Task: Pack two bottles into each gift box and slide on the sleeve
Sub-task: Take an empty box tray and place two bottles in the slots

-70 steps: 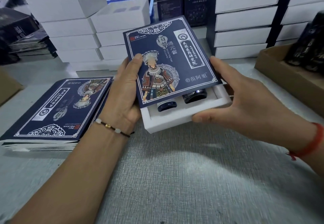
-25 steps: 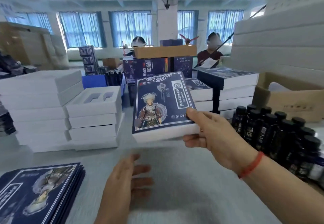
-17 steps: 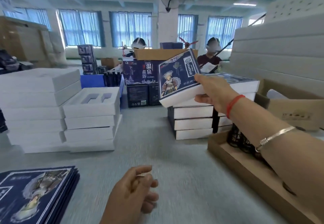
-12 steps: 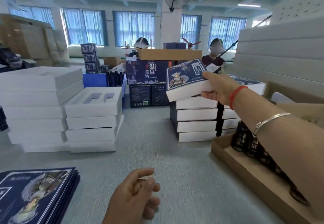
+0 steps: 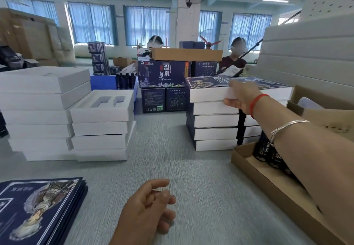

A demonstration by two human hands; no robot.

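My right hand [image 5: 241,97] has its fingers on top and thumb under the near end of the sleeved gift box [image 5: 210,91], navy printed sleeve over white card, gripping it where it lies on top of the stack of finished boxes [image 5: 214,127]. My left hand [image 5: 147,209] hovers low over the grey table [image 5: 191,168], fingers loosely curled, holding nothing. The pile of flat navy sleeves [image 5: 38,210] lies to its left. Empty white boxes [image 5: 101,122] with cut-out inserts stand far left. Dark bottles [image 5: 268,152] stand in a brown cardboard tray [image 5: 277,191], partly hidden beneath my right forearm.
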